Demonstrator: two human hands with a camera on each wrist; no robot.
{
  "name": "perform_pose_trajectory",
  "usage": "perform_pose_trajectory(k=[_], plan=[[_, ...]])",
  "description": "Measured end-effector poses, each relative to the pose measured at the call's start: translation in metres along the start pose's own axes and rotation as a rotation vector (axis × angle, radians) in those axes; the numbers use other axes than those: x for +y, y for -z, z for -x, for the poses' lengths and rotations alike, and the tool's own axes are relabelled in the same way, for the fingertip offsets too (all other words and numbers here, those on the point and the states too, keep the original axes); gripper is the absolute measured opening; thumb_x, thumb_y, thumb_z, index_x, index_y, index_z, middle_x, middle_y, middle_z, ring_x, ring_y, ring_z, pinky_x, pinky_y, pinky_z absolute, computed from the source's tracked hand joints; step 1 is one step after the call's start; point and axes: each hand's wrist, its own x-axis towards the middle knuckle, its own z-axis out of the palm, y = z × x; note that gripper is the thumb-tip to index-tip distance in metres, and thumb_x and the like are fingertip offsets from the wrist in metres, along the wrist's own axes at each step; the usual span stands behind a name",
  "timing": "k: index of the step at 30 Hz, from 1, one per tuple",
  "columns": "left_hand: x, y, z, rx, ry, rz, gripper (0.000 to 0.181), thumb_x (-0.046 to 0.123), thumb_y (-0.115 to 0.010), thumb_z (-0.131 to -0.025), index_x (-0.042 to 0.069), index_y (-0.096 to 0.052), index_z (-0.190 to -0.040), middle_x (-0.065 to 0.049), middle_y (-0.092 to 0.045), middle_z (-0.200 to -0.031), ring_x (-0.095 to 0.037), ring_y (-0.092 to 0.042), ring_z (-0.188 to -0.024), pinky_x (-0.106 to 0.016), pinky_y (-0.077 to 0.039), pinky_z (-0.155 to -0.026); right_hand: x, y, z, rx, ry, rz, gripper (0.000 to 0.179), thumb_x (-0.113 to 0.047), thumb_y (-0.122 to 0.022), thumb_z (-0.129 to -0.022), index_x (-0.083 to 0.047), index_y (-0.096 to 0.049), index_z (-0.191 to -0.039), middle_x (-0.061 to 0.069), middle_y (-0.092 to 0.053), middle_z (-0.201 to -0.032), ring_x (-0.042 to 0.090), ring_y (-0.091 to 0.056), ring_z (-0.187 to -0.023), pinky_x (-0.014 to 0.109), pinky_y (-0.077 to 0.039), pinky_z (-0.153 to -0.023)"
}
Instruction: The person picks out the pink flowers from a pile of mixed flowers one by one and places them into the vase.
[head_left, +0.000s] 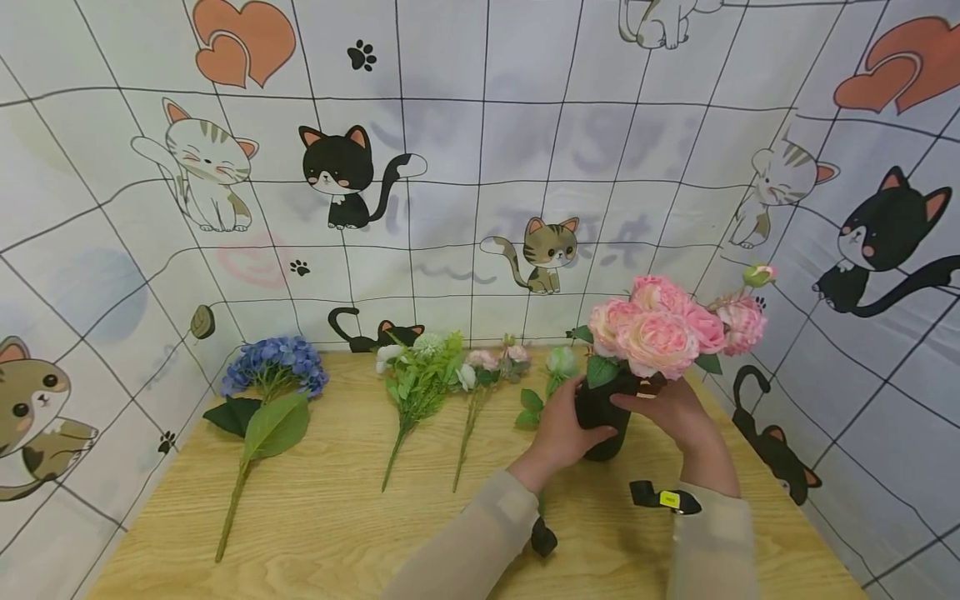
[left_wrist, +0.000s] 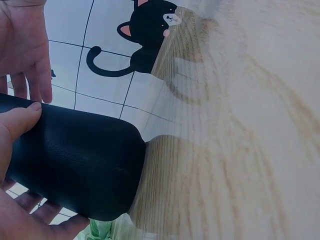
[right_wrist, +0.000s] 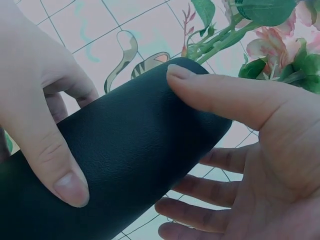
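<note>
A black vase (head_left: 606, 446) stands on the wooden table (head_left: 337, 508) right of centre and carries a bunch of pink roses (head_left: 656, 329). My left hand (head_left: 558, 433) grips the vase from the left. In the left wrist view its thumb (left_wrist: 17, 122) lies on the vase (left_wrist: 80, 165), with the fingers under it. My right hand (head_left: 675, 412) holds the vase from the right. Its thumb (right_wrist: 220, 92) lies across the dark body (right_wrist: 135, 145), and its fingers reach past behind it. Rose stems and leaves (right_wrist: 220, 35) rise from the mouth.
Loose stems lie in a row on the table: a blue hydrangea (head_left: 273, 362) at the left, a green sprig with white blooms (head_left: 416, 375), a small pink sprig (head_left: 487, 367) and a pale bud (head_left: 561, 362) beside the vase. A cat-print cloth (head_left: 480, 167) walls in the back and sides.
</note>
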Motion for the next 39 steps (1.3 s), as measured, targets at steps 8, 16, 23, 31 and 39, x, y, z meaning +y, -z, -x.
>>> perform_pose_trajectory(k=[8, 16, 23, 31, 39], plan=[[0.001, 0.001, 0.001, 0.001, 0.0, 0.001, 0.091, 0.044, -0.084, -0.092, 0.016, -0.035, -0.165, -0.007, -0.05, -0.162, -0.027, -0.052, -0.147, -0.049, -0.048, -0.118, 0.005, -0.006, -0.005, 0.005, 0.013, -0.079, 0.102, -0.015, -0.085, -0.09, -0.004, -0.017, -0.167, 0.028, -0.03, -0.166, 0.054, -0.039, -0.146, 0.068, -0.04, -0.117], [0.002, 0.001, 0.001, 0.007, -0.003, 0.002, 0.092, 0.043, -0.084, -0.092, 0.014, -0.036, -0.164, -0.007, -0.05, -0.161, -0.027, -0.052, -0.146, -0.048, -0.048, -0.117, 0.012, -0.013, -0.012, -0.024, -0.072, -0.138, 0.115, -0.021, -0.082, -0.093, -0.009, 0.001, -0.171, 0.029, -0.01, -0.175, 0.056, -0.02, -0.158, 0.071, -0.029, -0.123], [-0.001, 0.001, 0.0, 0.005, -0.015, 0.005, 0.091, 0.043, -0.084, -0.092, 0.014, -0.036, -0.164, -0.007, -0.051, -0.16, -0.026, -0.054, -0.145, -0.047, -0.049, -0.116, 0.012, -0.02, -0.017, 0.015, 0.077, -0.134, 0.1, -0.018, -0.081, -0.091, -0.013, -0.019, -0.17, 0.016, -0.024, -0.174, 0.041, -0.02, -0.162, 0.07, -0.021, -0.127], [-0.002, 0.001, -0.001, 0.005, -0.03, 0.007, 0.091, 0.044, -0.085, -0.091, 0.015, -0.037, -0.163, -0.007, -0.051, -0.159, -0.026, -0.053, -0.144, -0.046, -0.049, -0.117, 0.012, -0.026, -0.02, 0.068, 0.134, -0.159, 0.096, -0.016, -0.081, -0.088, -0.015, -0.026, -0.167, 0.01, -0.032, -0.17, 0.034, -0.026, -0.159, 0.067, -0.022, -0.128], [-0.004, 0.001, -0.001, 0.007, -0.037, 0.005, 0.089, 0.043, -0.085, -0.091, 0.017, -0.038, -0.162, -0.005, -0.051, -0.159, -0.024, -0.053, -0.144, -0.045, -0.048, -0.118, 0.01, -0.034, -0.018, 0.149, 0.163, -0.255, 0.086, -0.008, -0.082, -0.087, -0.025, -0.04, -0.16, -0.018, -0.044, -0.154, -0.001, -0.037, -0.144, 0.028, -0.032, -0.122]])
